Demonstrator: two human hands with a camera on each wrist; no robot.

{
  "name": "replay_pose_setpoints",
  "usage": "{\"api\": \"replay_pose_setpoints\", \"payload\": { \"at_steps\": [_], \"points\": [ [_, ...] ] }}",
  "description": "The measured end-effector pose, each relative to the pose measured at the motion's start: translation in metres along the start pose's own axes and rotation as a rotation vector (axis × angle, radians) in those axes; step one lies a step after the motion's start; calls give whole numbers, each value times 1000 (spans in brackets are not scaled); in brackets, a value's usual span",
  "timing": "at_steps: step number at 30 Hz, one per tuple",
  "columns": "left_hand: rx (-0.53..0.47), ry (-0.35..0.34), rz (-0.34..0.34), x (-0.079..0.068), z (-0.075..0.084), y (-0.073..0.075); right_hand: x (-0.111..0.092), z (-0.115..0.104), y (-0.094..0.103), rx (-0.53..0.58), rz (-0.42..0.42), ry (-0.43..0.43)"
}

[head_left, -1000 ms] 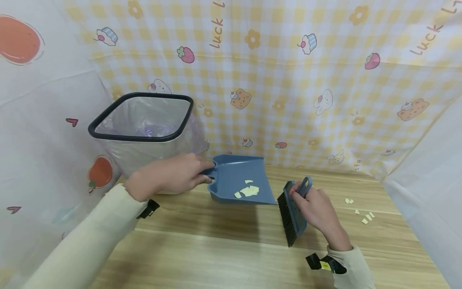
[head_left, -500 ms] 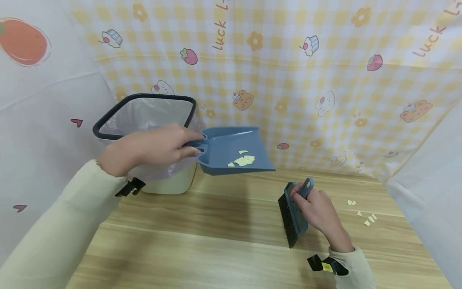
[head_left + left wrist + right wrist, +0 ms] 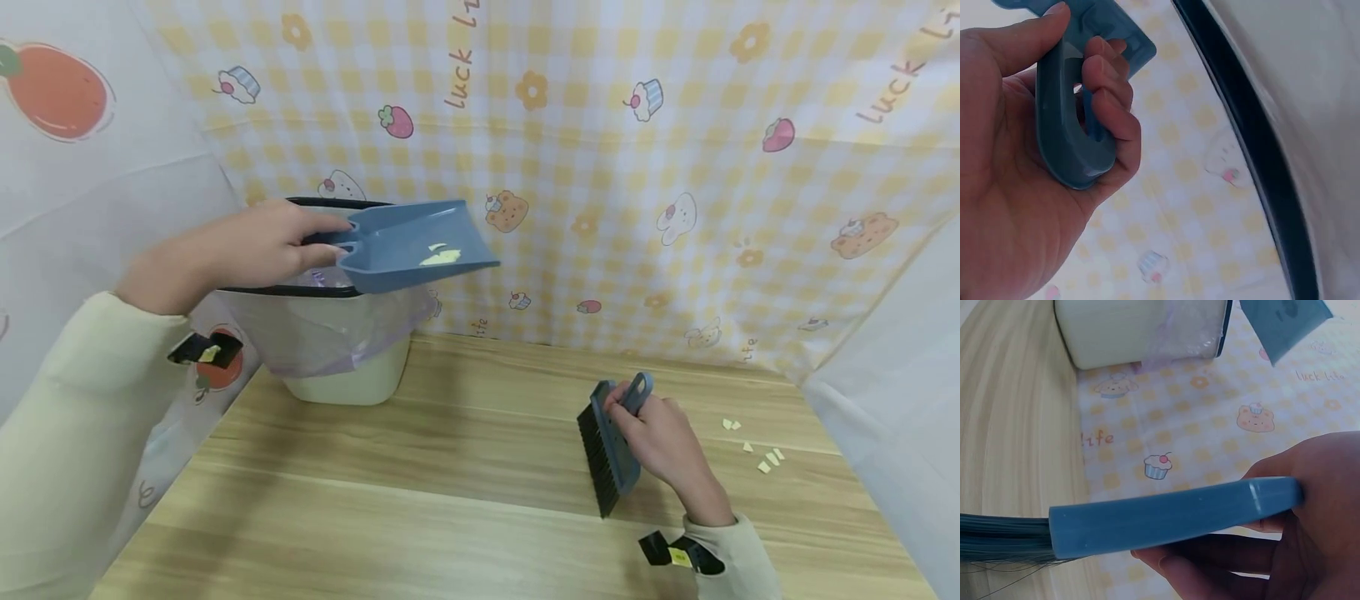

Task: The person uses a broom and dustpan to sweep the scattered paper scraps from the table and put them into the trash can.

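My left hand [image 3: 262,246] grips the handle [image 3: 1063,125] of a blue dustpan [image 3: 397,242], fingers curled through its loop in the left wrist view. The pan is held up over the right side of the trash bin [image 3: 337,387], its open lip pointing right. Several pale yellow scraps [image 3: 441,257] lie in the pan near the lip. Low on the right, my right hand [image 3: 667,442] holds a blue hand brush [image 3: 618,442] with its dark bristles [image 3: 1000,537] toward the left, at the tabletop.
Several more yellow scraps [image 3: 765,462] lie on the wooden table [image 3: 420,500] right of the brush. A purplish plastic bag [image 3: 330,333] lines the bin and folds over its black rim [image 3: 311,291]. A checkered cloth [image 3: 555,167] hangs behind, with white cloth at both sides.
My left hand has raised the dustpan from low over the table and carried it left to above the bin, scraps still inside. My right hand and the brush have stayed in place.
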State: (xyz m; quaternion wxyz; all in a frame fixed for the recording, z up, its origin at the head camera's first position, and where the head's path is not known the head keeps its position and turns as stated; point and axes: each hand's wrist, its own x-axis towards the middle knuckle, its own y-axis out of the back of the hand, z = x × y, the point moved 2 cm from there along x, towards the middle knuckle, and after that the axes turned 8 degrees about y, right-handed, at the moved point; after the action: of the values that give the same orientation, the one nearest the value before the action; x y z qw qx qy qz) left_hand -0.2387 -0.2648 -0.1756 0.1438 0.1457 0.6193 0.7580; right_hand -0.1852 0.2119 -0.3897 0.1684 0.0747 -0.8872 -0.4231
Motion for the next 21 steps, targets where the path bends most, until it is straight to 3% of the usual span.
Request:
{"api": "replay_pose_setpoints", "payload": {
  "at_steps": [13,21],
  "points": [
    [15,188,42,-17,-65,4,-1,2,1,11,6,3],
    [78,252,98,-35,-103,8,-1,4,2,5,16,4]
  ]
}}
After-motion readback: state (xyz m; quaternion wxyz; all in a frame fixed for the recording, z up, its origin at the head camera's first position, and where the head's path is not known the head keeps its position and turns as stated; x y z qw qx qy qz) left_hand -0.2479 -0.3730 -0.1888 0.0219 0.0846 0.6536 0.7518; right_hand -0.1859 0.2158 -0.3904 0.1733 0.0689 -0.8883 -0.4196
